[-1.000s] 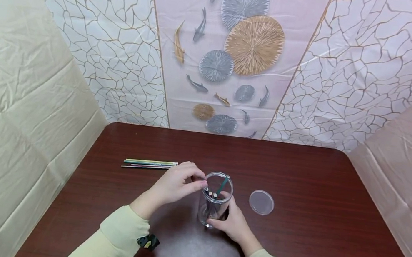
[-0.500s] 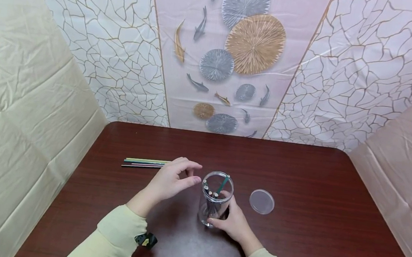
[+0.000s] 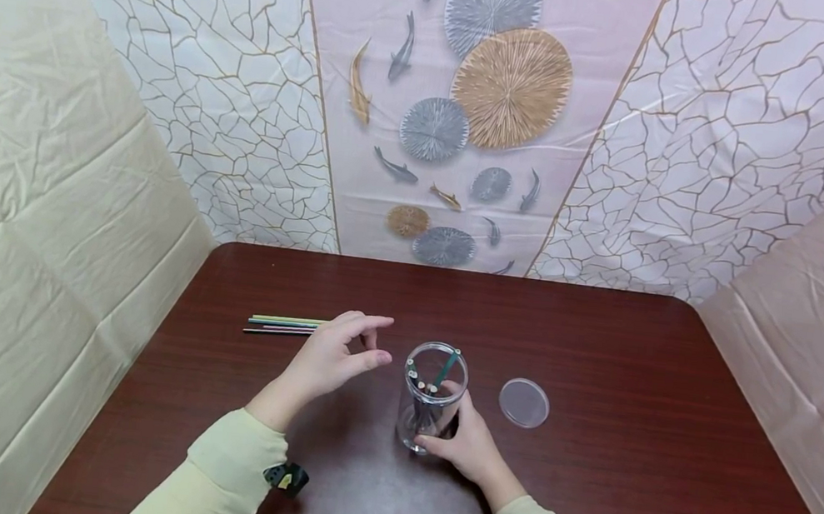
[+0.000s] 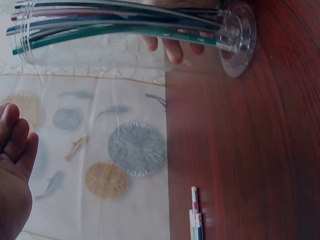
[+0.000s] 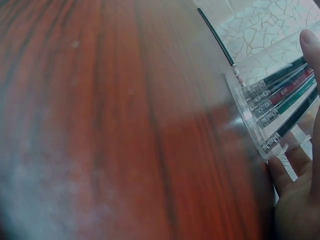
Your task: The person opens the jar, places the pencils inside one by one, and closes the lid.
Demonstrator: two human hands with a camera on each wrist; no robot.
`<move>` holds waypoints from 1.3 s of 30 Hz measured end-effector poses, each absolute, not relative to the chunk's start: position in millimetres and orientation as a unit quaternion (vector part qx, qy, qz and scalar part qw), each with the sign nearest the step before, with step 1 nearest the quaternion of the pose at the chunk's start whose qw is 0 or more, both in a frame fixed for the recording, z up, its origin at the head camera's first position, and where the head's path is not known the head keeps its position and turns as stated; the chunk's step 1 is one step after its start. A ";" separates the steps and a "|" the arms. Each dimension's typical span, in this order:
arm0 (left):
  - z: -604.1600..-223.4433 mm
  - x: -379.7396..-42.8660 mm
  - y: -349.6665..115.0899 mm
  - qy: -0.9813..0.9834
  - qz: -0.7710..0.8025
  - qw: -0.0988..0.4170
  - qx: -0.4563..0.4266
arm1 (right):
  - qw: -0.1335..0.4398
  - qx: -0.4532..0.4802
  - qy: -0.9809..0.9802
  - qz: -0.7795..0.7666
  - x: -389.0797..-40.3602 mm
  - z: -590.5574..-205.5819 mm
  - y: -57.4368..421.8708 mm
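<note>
A clear cylindrical jar (image 3: 408, 426) stands upright on the table, gripped low on its right side by my right hand (image 3: 473, 446). Several pencils (image 4: 165, 36) lean inside it, dark, red and green, and their metal-banded ends (image 5: 270, 120) rest on the bottom in the right wrist view. Left of the jar, apart from it, hovers my left hand (image 3: 326, 357), thumb and forefinger spread with nothing between them. Behind that hand lie more pencils (image 3: 280, 327) side by side, their right ends hidden by it in the head view.
A round clear lid (image 3: 524, 403) lies flat to the right of the jar. The dark red wooden table (image 3: 605, 495) ends at a patterned cloth backdrop (image 3: 448, 202), with plain cloth walls at both sides.
My left hand has let go of a pencil at the jar's rim and drawn back to the left, toward the pencils on the table. My right hand and the jar stay put.
</note>
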State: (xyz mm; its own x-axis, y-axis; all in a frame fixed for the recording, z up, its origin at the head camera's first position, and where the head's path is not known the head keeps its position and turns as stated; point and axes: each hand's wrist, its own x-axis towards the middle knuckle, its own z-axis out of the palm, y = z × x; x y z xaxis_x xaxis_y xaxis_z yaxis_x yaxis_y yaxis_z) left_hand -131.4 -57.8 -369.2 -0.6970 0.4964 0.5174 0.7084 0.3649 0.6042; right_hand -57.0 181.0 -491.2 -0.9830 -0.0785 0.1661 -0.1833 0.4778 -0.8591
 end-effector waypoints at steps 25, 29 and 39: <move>-421.8 -169.6 -115.3 -0.885 -0.408 0.090 -0.206 | 0.024 0.050 -0.853 0.519 -51.4 -467.3 172.6; -433.6 -175.9 -129.5 -0.893 -0.402 0.084 -0.186 | 0.022 0.051 -0.855 0.516 -44.7 -448.2 168.3; -459.5 -185.8 -159.1 -0.914 -0.381 0.042 -0.133 | 0.016 0.050 -0.851 0.523 -44.5 -446.8 167.9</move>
State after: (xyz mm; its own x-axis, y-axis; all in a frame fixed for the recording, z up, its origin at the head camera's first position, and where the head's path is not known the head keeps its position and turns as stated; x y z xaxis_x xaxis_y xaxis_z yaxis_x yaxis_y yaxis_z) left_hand -185.8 -159.1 -459.5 -0.9611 0.2108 0.1787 0.2753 0.6748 0.6847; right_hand -44.5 167.9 -446.8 -0.9944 -0.0687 0.0806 -0.1029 0.4483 -0.8879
